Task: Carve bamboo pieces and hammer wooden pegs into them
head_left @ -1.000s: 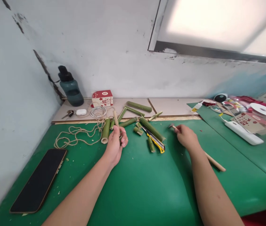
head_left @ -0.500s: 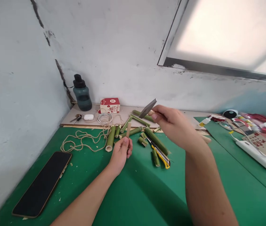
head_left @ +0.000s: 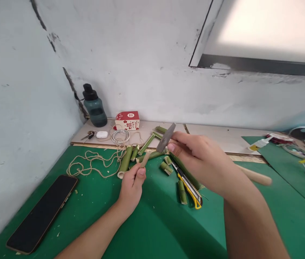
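Observation:
My left hand (head_left: pixel 132 187) is closed around a pale split bamboo strip (head_left: pixel 145 159), whose upper end sticks out above the thumb. My right hand (head_left: pixel 195 151) grips a hammer near its head. The grey metal head (head_left: pixel 165 138) hangs just above and to the right of the strip, apart from it, and the wooden handle (head_left: pixel 257 176) runs out behind the wrist. Around the hands lie green bamboo pieces: a thick tube (head_left: pixel 125 162), a short stub (head_left: pixel 166 168), another stub (head_left: pixel 182 192) and a long piece partly under my right hand.
A yellow utility knife (head_left: pixel 190 190) lies beside the bamboo. Loose twine (head_left: pixel 93 162) and a phone (head_left: pixel 43 214) are on the left of the green mat. Along the wall stand a water bottle (head_left: pixel 95 108) and a red-white box (head_left: pixel 127 120). A glue bottle (head_left: pixel 260 144) is at right.
The hammer head has come down toward the strip. My left hand has shifted slightly left and lower, and the strip leans more to the right. The view has turned a little.

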`<state>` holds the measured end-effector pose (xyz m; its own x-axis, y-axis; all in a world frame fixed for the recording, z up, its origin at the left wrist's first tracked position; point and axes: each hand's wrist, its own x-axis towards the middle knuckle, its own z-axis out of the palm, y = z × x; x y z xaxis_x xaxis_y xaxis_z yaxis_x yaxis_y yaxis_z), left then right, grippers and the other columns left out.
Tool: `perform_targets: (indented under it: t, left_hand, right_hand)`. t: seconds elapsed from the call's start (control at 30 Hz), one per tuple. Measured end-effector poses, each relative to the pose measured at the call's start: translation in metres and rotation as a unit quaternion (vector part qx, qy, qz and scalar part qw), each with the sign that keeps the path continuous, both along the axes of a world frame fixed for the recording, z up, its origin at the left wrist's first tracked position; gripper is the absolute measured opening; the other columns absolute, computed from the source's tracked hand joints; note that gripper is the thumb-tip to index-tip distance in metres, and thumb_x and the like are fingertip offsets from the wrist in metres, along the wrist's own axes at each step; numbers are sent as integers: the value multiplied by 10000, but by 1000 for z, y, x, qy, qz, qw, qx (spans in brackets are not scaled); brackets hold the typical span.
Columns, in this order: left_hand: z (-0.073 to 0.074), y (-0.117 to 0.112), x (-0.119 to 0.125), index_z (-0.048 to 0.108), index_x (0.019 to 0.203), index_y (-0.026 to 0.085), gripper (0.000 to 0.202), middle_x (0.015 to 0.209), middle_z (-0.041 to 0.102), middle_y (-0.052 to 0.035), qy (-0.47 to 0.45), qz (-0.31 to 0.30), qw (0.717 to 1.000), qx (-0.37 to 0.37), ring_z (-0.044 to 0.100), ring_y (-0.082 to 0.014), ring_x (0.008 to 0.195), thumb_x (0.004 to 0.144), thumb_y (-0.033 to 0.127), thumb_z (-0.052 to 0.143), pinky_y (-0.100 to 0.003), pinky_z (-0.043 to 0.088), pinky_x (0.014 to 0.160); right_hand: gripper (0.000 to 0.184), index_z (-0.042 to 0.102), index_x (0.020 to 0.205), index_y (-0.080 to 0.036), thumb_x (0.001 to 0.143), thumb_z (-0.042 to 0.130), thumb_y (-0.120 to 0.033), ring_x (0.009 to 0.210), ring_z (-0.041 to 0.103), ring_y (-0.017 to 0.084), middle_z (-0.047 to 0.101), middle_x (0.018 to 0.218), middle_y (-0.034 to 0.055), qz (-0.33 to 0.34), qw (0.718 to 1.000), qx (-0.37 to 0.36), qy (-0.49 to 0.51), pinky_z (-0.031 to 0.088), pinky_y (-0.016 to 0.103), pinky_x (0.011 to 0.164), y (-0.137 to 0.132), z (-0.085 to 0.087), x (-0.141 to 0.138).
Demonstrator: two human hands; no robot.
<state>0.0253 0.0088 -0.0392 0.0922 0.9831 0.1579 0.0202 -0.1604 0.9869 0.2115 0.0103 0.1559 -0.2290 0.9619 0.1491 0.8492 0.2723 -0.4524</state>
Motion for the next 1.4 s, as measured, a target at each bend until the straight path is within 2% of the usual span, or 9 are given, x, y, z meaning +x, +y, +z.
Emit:
perform_targets:
  t: [0.13, 0.33, 0.67, 0.87, 1.03, 1.2, 1.27, 1.37, 1.4]
  left_hand:
    - [3, -1, 0, 476, 701, 202, 561, 607, 419, -2, 4, 12, 1000, 11, 360, -137, 554, 1003, 674, 449, -292, 255, 530]
    - [2, -2, -3, 506, 667, 199, 549, 619, 428, -18, -37, 24, 999, 18, 356, -151, 572, 982, 648, 524, -294, 236, 566]
    - [-2, 4, -10, 536, 652, 207, 501, 622, 429, -21, -59, 24, 997, 51, 372, -182, 626, 964, 593, 604, -286, 206, 606]
    - [-1, 5, -10, 554, 672, 207, 480, 616, 436, -18, -44, 36, 997, 54, 380, -182, 626, 951, 591, 628, -284, 207, 606]
    - [5, 3, -8, 546, 631, 210, 517, 599, 427, -22, -31, 36, 995, 84, 386, -191, 635, 949, 611, 616, -291, 225, 618]
    - [7, 3, -8, 578, 653, 216, 501, 603, 465, -32, -18, 43, 996, 82, 401, -202, 642, 959, 611, 598, -302, 234, 631]
    - [6, 3, -8, 582, 651, 215, 497, 611, 467, -34, -37, 49, 995, 80, 403, -203, 645, 950, 610, 613, -300, 237, 632]
    - [7, 2, -7, 569, 623, 210, 521, 606, 451, -34, -41, 36, 994, 97, 393, -201, 641, 941, 621, 619, -300, 236, 634]
    - [8, 2, -6, 563, 617, 209, 531, 603, 447, -34, -36, 28, 994, 101, 390, -200, 638, 946, 625, 608, -301, 234, 634]
  right_hand:
    - [251, 520, 802, -229, 1036, 496, -319, 508, 378, 118, 480, 595, -44, 7, 999, 39, 15, 246, 290, 501, 0, -4, -11]
    - [328, 523, 809, -239, 1058, 480, -449, 542, 409, 135, 472, 618, -21, -34, 955, 225, 190, 297, 304, 518, -9, -13, -28]
    - [412, 503, 725, -239, 1079, 444, -442, 518, 462, 138, 505, 594, -7, -76, 921, 293, 243, 320, 308, 513, -16, -16, -34]
    - [446, 424, 677, -235, 1047, 501, -470, 445, 328, 111, 429, 509, -39, 17, 994, 99, 49, 211, 284, 470, -10, -16, -35]
    - [455, 446, 682, -246, 1071, 448, -483, 519, 449, 143, 469, 580, -11, -78, 918, 286, 263, 316, 294, 503, -11, -15, -32]
    - [489, 443, 650, -233, 1029, 518, -533, 441, 326, 108, 398, 504, -40, -6, 993, 76, 85, 211, 277, 436, -6, -16, -28]
    - [495, 462, 649, -232, 1036, 501, -537, 470, 374, 119, 413, 525, -31, -45, 979, 142, 138, 236, 274, 444, -4, -16, -27]
    - [489, 482, 672, -238, 1055, 452, -541, 512, 451, 139, 466, 571, -16, -105, 914, 297, 256, 293, 276, 462, -3, -18, -27]
    - [492, 473, 665, -238, 1051, 453, -541, 491, 430, 135, 462, 558, -18, -101, 925, 285, 232, 279, 277, 456, -2, -18, -26]
